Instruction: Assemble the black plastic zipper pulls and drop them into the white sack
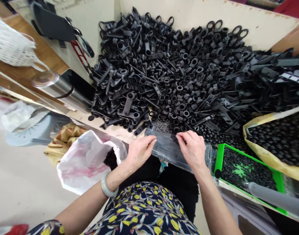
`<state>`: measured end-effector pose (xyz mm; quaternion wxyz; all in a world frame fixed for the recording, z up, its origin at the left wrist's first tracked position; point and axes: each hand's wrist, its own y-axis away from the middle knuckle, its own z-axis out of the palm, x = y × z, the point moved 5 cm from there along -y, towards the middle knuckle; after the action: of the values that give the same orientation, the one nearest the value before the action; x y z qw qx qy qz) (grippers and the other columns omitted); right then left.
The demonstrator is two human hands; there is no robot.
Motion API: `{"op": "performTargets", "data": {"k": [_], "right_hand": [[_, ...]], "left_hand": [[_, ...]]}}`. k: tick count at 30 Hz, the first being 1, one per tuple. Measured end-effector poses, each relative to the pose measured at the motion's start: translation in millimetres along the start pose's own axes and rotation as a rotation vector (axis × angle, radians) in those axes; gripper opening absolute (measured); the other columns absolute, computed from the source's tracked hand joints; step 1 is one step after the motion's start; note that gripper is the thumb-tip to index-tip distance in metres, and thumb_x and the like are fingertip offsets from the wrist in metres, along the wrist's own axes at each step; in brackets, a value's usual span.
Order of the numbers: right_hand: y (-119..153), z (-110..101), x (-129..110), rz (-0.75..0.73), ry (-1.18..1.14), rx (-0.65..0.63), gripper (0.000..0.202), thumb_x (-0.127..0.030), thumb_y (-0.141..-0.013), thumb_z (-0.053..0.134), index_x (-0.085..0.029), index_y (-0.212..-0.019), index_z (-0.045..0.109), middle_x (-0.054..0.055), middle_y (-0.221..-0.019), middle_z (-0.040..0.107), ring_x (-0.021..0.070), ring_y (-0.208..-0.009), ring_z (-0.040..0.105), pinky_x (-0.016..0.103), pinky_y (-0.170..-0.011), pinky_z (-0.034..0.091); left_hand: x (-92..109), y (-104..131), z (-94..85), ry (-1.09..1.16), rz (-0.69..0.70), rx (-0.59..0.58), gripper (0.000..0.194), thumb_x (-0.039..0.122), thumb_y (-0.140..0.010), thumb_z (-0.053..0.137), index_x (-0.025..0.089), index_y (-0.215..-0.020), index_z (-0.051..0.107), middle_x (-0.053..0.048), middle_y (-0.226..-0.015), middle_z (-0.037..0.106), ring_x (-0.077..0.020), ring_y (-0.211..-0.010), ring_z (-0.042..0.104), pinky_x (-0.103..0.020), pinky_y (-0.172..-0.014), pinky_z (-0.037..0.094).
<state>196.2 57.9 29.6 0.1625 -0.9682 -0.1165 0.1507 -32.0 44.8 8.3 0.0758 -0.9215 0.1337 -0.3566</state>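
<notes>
My left hand [141,151] is over the table's front edge, its thumb and fingertips pressed together; whatever lies between them is too small to make out. At the right, my right hand [192,148] pinches with thumb and forefinger beside a small dark part, which I cannot make out clearly. Between and beyond the hands lies a patch of tiny metal pieces [162,126] on a clear plastic sheet [167,148]. Behind them spreads a large heap of black plastic parts [151,65], with black rings [180,88] in its middle.
A green tray [219,160] of small black pieces and a grey cylindrical tool [274,195] are at the right, below a yellow-edged bag [249,130] of black balls. At the left are a steel flask [63,89], a white bag [78,163] and a red-handled tool [79,55].
</notes>
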Motion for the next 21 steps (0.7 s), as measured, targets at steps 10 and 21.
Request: {"op": "performTargets", "data": {"k": [10, 21], "right_hand": [[38, -12, 14, 0.102, -0.007, -0.063, 0.018, -0.032, -0.107, 0.057, -0.025, -0.103, 0.073, 0.002, -0.095, 0.072, 0.0200, -0.093, 0.064, 0.035, -0.082, 0.037], [18, 21, -7, -0.048, 0.076, -0.073, 0.020, -0.029, -0.108, 0.055, -0.023, -0.098, 0.071, 0.004, -0.089, 0.069, 0.0215, -0.086, 0.056, 0.038, -0.080, 0.032]], "left_hand": [[24, -22, 40.6, -0.069, 0.133, -0.116, 0.017, 0.026, -0.105, 0.057, 0.023, -0.108, 0.074, -0.003, -0.097, 0.082, -0.0172, -0.081, 0.077, -0.026, -0.071, 0.054], [19, -37, 43.3, -0.167, -0.012, -0.141, 0.014, 0.024, -0.103, 0.059, 0.023, -0.105, 0.072, -0.002, -0.094, 0.082, -0.0193, -0.083, 0.077, -0.028, -0.068, 0.048]]}}
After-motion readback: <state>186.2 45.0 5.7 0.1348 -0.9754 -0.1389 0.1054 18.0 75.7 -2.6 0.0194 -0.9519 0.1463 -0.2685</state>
